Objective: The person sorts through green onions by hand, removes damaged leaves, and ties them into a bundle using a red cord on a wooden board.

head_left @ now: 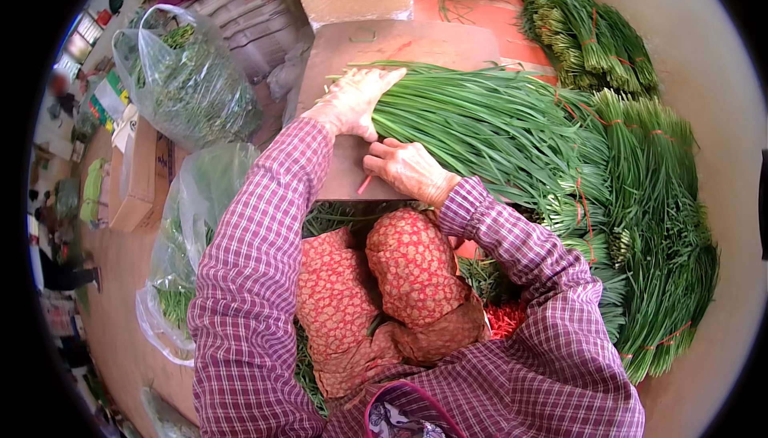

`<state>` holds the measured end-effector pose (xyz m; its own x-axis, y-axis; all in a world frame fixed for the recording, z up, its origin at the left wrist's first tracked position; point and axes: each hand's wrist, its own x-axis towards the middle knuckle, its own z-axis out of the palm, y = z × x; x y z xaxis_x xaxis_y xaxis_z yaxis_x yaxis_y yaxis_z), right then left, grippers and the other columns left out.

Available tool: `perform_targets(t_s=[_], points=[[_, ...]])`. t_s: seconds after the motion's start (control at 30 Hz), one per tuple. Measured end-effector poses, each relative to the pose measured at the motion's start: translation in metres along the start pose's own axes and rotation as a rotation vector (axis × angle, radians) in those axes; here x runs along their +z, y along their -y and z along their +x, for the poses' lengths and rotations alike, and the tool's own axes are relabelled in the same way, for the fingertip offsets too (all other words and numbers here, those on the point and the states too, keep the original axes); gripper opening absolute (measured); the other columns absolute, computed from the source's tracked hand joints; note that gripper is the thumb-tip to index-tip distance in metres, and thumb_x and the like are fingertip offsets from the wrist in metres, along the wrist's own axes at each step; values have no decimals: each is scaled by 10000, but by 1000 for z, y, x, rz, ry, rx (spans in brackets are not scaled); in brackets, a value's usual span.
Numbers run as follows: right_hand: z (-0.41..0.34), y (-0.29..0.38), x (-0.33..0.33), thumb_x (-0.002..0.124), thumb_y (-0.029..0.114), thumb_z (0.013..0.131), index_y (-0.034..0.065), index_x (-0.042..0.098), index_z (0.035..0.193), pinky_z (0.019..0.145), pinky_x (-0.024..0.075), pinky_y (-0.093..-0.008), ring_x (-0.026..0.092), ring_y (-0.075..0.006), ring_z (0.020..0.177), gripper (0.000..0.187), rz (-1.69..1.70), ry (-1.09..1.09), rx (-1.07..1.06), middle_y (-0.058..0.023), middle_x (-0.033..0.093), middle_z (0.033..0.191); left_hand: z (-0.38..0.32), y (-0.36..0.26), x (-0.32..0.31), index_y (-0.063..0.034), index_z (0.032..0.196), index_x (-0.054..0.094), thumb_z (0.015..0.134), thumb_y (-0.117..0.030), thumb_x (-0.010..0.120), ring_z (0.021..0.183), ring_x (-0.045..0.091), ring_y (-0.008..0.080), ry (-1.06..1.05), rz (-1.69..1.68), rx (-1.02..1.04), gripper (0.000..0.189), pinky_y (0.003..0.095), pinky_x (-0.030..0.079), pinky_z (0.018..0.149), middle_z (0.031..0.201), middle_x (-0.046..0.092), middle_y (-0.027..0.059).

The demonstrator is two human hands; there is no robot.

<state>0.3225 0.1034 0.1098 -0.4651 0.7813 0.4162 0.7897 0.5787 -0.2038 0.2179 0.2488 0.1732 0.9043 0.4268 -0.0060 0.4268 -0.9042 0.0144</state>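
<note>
A thick bunch of long green Chinese chives (474,105) lies across a low wooden board (336,168), its cut ends to the left. My left hand (360,96) is spread over those ends, thumb on the near side, gripping the bunch. Close by, my right hand (408,168) is curled at the bunch's near side. Between its fingers is a red tie strip (364,184), whose end hangs over the board. How far the strip runs under the chives is hidden.
Tied chive bundles (654,216) are piled at the right, more (591,36) behind them. Clear plastic bags of greens (192,84) stand at the left by a cardboard box (135,180). Red tie strips (505,319) lie beside my knee. Stacked flattened cartons (252,18) stand farther back.
</note>
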Motion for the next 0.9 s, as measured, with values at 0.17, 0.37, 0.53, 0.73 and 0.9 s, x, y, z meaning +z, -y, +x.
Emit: perform_targets(t_s=[0.17, 0.37, 0.53, 0.73, 0.9], points=[[-18, -6, -15, 578, 119, 854, 53, 529, 903, 670, 523, -410, 613, -323, 806, 96, 139, -104, 111, -128, 572, 856, 2, 5, 2, -96, 1489, 284, 480, -262, 852, 1263, 475, 353, 20, -14, -11, 1170, 413, 364, 1091, 1331, 517, 178], [-44, 20, -29, 601, 27, 895, 4, 544, 978, 678, 498, -410, 621, -353, 771, 103, 573, -518, 557, -179, 616, 854, 4, -2, -6, -102, 1504, 239, 461, -263, 880, 1262, 473, 352, 135, 15, -95, 1235, 409, 373, 1085, 1354, 500, 173], [-8, 8, -47, 613, 38, 887, 7, 572, 925, 665, 493, -419, 617, -367, 731, 63, 422, -725, 518, -173, 620, 820, -7, -5, -7, -97, 1501, 245, 475, -283, 880, 1289, 438, 341, 85, 24, -52, 1220, 412, 326, 1112, 1363, 476, 166], [24, -35, -57, 621, 199, 893, 63, 600, 901, 715, 467, -425, 614, -334, 831, 137, -27, -538, 538, -110, 642, 839, -25, -7, 1, -83, 1523, 187, 557, -346, 866, 1328, 394, 334, 51, 66, -34, 1210, 418, 292, 1135, 1410, 425, 170], [11, -86, -45, 619, 244, 892, 74, 606, 935, 825, 435, -448, 596, -346, 892, 176, -68, -396, 510, -105, 647, 897, -13, -7, -11, -83, 1541, 141, 576, -393, 868, 1396, 322, 347, 156, -35, 33, 1247, 432, 272, 1153, 1512, 328, 192]])
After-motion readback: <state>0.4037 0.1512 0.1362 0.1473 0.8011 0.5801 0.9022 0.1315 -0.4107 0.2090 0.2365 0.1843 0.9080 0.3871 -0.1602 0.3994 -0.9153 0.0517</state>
